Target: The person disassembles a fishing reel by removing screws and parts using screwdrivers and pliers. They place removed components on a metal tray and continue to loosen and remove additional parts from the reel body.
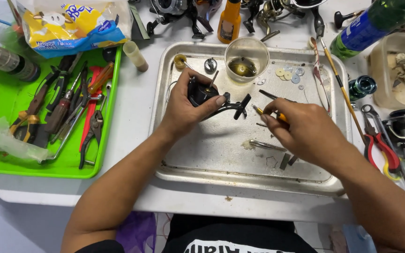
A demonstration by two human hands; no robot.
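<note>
Dented metal tray [198, 161] sitting under both hands. Left hand [183, 110] gripping black reel body [207, 96] above it. Right hand [305, 131] pinching yellow-handled pick [270, 114] – tip nearing reel, risking slipping. Loose small washers [288, 75] – risking scattering if knocked.

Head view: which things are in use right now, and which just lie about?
In use:
left hand holding black reel body
right hand holding small orange-handled tool
metal tray

Lying about:
green tray of pliers and screwdrivers
clear cup
washers
red-handled pliers
green bottle
</note>
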